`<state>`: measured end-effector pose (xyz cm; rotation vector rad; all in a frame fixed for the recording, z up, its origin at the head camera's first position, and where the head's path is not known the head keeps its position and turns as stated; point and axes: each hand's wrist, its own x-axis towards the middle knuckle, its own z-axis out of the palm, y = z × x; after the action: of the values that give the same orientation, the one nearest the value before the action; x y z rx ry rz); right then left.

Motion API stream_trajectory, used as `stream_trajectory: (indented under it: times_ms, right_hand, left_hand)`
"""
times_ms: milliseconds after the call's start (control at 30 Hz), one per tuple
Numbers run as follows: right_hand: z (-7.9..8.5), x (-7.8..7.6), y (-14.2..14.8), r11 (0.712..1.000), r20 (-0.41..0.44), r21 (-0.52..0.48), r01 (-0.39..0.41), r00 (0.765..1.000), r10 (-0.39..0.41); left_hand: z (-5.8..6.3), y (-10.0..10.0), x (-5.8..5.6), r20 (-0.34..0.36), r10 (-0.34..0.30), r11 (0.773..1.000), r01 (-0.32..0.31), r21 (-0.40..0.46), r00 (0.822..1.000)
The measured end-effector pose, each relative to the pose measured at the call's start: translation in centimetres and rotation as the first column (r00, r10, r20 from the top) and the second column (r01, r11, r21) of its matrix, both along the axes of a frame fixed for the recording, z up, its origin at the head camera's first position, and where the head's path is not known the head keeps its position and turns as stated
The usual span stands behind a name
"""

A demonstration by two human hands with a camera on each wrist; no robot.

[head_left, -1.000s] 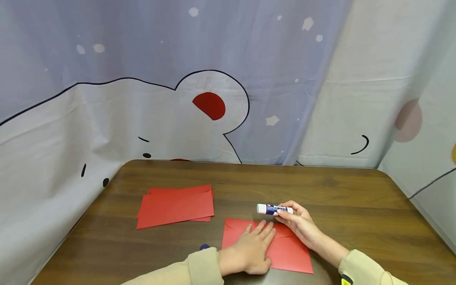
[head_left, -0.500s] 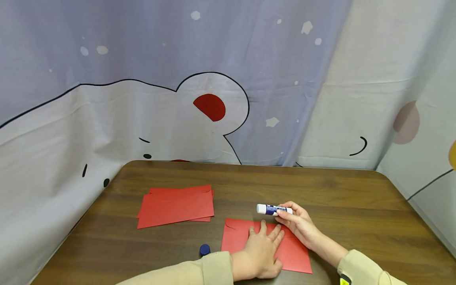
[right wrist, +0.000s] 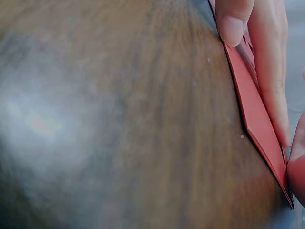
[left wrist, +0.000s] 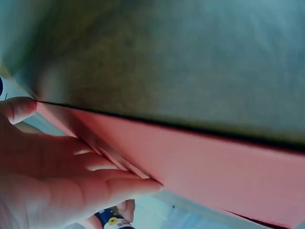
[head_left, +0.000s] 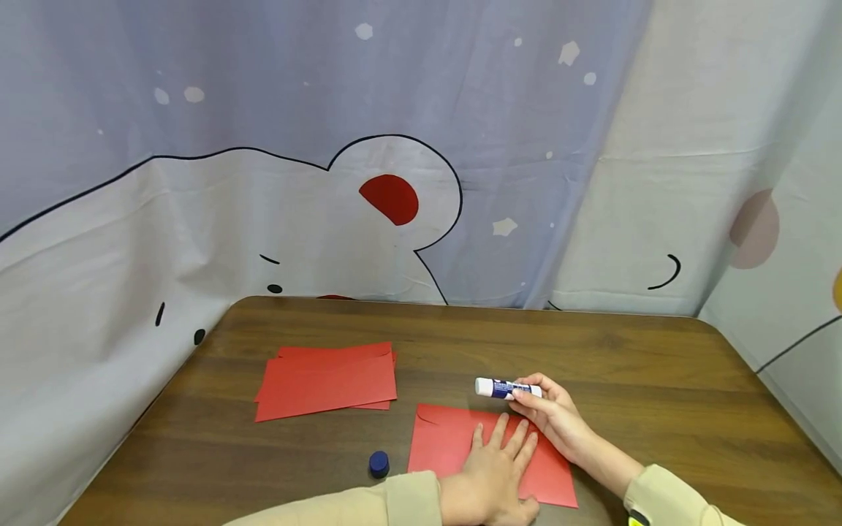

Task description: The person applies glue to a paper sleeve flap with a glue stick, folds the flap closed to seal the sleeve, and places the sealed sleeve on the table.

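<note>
A red envelope (head_left: 441, 438) lies on the table at the front, right of the middle. My left hand (head_left: 493, 475) presses flat on it with fingers spread and straight; the left wrist view shows the fingers along the envelope's flap edge. In my right hand (head_left: 555, 418) a white and blue glue stick (head_left: 503, 388) is pinched between thumb and fingers, held level just beyond the envelope's far edge. Its uncapped white end points left. The dark blue cap (head_left: 378, 464) of the glue stick stands on the table left of the envelope.
Several more red envelopes (head_left: 329, 383) lie in an overlapping stack at the left of the wooden table (head_left: 579, 351). A patterned curtain (head_left: 296, 219) hangs behind the table and along its sides.
My left hand has slid right across the envelope, its fingers still spread, and its sleeve no longer covers the blue cap. The right hand with the glue stick has stayed nearly in place.
</note>
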<state>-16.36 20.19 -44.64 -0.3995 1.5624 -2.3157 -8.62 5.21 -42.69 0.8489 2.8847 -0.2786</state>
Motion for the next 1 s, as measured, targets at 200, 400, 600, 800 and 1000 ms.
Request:
stream_trajectory:
  times_ms: [200,400,600,800,1000]
  right_hand:
    - [-0.1,0.1,0.0,1.0,-0.021,-0.013,-0.004,1.0,0.003]
    - [0.1,0.1,0.0,1.0,-0.024,-0.005,-0.009,1.0,0.009]
    - [0.5,0.1,0.0,1.0,0.018,0.02,0.006,1.0,-0.006]
    - [0.6,0.5,0.0,1.0,0.033,0.015,0.007,0.999,-0.007]
    - [0.4,0.7,-0.3,0.996,0.013,0.07,0.063,0.998,-0.065]
  left_hand:
    - [0.1,0.4,0.1,-0.032,0.008,0.998,-0.006,0.055,0.999]
    - [0.4,1.0,0.0,-0.023,0.014,0.999,-0.013,0.042,1.0]
    - [0.6,1.0,-0.1,-0.027,0.02,1.0,-0.02,0.005,0.999]
    - [0.6,1.1,-0.2,-0.024,0.016,1.0,-0.016,-0.017,1.0]
    - [1.1,0.6,-0.5,0.044,0.013,0.999,-0.015,0.042,0.999]
